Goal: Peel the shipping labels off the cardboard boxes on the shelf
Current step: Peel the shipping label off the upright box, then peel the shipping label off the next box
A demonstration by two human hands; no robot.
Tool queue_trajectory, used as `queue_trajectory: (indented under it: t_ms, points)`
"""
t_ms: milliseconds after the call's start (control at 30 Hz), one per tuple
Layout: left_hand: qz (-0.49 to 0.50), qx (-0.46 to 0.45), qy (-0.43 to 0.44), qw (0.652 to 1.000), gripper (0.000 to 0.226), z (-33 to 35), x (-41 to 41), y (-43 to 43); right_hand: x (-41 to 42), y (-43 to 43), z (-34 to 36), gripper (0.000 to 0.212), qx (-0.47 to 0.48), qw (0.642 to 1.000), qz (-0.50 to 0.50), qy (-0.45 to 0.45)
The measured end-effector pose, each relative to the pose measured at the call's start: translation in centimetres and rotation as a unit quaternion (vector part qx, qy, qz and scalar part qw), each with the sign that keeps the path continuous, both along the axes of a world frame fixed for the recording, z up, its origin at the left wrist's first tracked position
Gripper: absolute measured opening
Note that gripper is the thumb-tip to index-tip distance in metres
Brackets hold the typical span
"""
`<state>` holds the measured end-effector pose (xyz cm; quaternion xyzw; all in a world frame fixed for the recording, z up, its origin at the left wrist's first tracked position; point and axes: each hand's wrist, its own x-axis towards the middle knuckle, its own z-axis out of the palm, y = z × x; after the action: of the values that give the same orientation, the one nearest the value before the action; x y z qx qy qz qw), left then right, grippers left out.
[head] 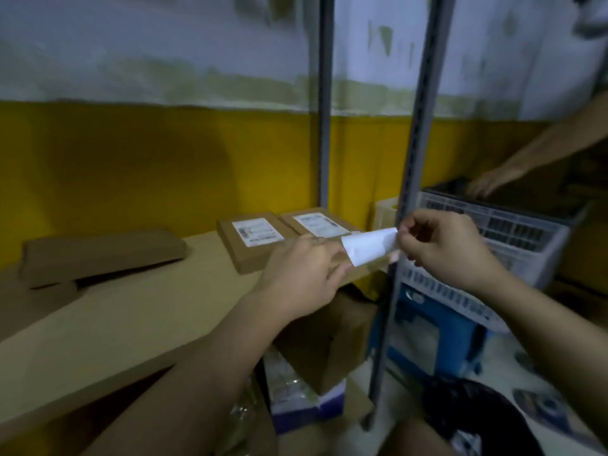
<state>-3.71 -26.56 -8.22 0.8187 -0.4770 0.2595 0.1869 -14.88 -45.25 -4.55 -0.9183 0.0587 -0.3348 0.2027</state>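
Note:
My left hand (304, 274) grips a flat cardboard box (365, 270) at the right end of the shelf board (131, 320). My right hand (444, 248) pinches the white shipping label (370, 246), which is lifted and curled back off the box top, white underside showing. Behind lie two more flat boxes, one (250, 245) and another (316, 223), each with a white label stuck on top. A bare flat box (102, 255) with no label showing lies at the left of the shelf.
Two grey metal shelf uprights, one (325, 126) and the other (418, 159), stand just beyond my hands. A white slatted crate (493, 232) sits to the right, where another person's hand (493, 184) reaches in. Cardboard boxes (329, 340) and a blue box (431, 334) crowd the floor below.

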Motion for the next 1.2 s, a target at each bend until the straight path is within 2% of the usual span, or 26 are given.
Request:
queue_trajectory:
  t_ms: [167, 267, 367, 567, 700, 833, 967, 1033, 1100, 1133, 1200]
  points:
    - [-0.043, 0.019, 0.044, 0.998, 0.038, -2.2, -3.1, -3.5, -3.9, -5.0, -4.7, 0.016, 0.053, 0.995, -0.084, 0.026]
    - [-0.073, 0.064, 0.075, 0.992, 0.040, -3.5, -4.9, -5.3, -6.1, -7.5, -7.5, 0.020, 0.107, 0.984, -0.135, 0.039]
    - [-0.096, 0.124, 0.102, 0.982, 0.041, -4.8, -6.4, -6.9, -8.3, -9.6, -10.2, 0.024, 0.163, 0.968, -0.178, 0.067]
    - [-0.124, 0.159, 0.140, 0.969, 0.041, -8.8, -7.3, -10.3, -10.1, -14.1, -18.4, 0.025, 0.235, 0.922, -0.274, 0.139]
    - [-0.136, 0.181, 0.191, 0.955, 0.039, -11.6, -6.6, -12.9, -9.7, -17.0, -24.6, 0.024, 0.331, 0.870, -0.328, 0.157]
    - [-0.142, 0.180, 0.249, 0.941, 0.038, -14.1, -5.2, -15.1, -8.5, -20.6, -29.2, 0.018, 0.472, 0.789, -0.364, 0.151]
    - [-0.130, 0.184, 0.276, 0.934, 0.036, -16.4, -4.5, -16.6, -7.7, -22.7, -33.2, 0.027, 0.544, 0.719, -0.363, 0.235]
    - [-0.122, 0.186, 0.294, 0.929, 0.046, -17.4, -4.8, -17.2, -7.6, -22.5, -35.0, 0.025, 0.569, 0.700, -0.346, 0.256]
    - [-0.117, 0.180, 0.309, 0.926, 0.051, -18.3, -5.1, -17.4, -7.6, -21.8, -36.0, 0.015, 0.588, 0.689, -0.354, 0.233]
    - [-0.113, 0.181, 0.314, 0.925, 0.049, -18.8, -5.1, -17.5, -7.6, -21.6, -36.4, 0.014, 0.595, 0.681, -0.366, 0.219]
    - [-0.108, 0.191, 0.320, 0.922, 0.039, -19.4, -5.2, -17.5, -7.6, -21.2, -36.7, 0.026, 0.600, 0.675, -0.375, 0.207]
